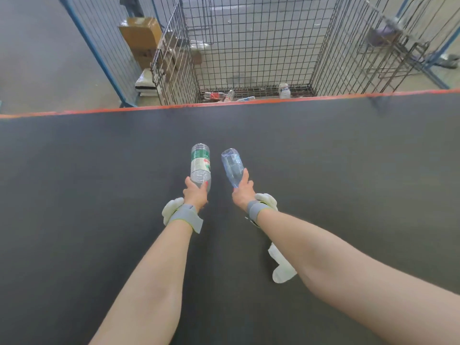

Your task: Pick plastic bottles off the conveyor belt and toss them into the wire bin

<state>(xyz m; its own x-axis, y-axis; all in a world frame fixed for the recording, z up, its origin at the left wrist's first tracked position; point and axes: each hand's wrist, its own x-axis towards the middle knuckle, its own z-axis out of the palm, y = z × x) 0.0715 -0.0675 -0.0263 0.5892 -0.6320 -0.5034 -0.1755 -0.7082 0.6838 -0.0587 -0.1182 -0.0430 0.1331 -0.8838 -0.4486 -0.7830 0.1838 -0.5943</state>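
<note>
My left hand grips the neck end of a clear bottle with a green and white label, its base pointing away from me. My right hand grips a clear bluish bottle the same way. Both are held above the dark conveyor belt, side by side and pointing toward the wire bin beyond the belt's far edge. Several bottles lie on the bin's floor.
An orange strip marks the belt's far edge. A white object lies on the belt under my right forearm. Cardboard boxes and a blue-framed mesh fence stand left of the bin; wire racks stand to the right.
</note>
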